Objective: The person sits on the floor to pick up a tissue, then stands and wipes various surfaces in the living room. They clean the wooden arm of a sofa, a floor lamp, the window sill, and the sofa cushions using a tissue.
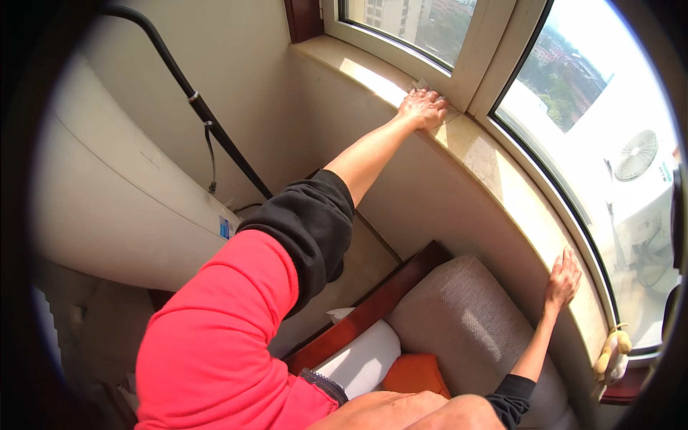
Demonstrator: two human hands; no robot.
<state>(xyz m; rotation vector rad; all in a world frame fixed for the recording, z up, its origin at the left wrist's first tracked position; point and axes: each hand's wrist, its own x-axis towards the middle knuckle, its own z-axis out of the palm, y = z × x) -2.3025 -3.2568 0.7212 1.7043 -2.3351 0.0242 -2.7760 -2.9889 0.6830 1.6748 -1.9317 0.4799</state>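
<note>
My left hand (pixel 423 109) presses down on a crumpled, pale, thin wipe or cloth (pixel 424 85) that shows around its fingers. It rests on the stone windowsill (pixel 484 161), close to the foot of the window frame's upright. Farther right along the same sill, my right hand (pixel 563 279) lies palm down near the front edge, its fingers stretched out and nothing visible in it. A small yellow plush toy (pixel 614 349) sits at the sill's right end, beyond my right hand.
Below the sill stands a grey upholstered sofa (pixel 467 317) with a dark red wooden edge (pixel 365 317), a white cushion (pixel 363 357) and an orange cushion (pixel 416 374). At left are a tall white rounded appliance (pixel 134 177) and a black pipe (pixel 215 126). An outdoor fan unit (pixel 637 156) shows through the glass.
</note>
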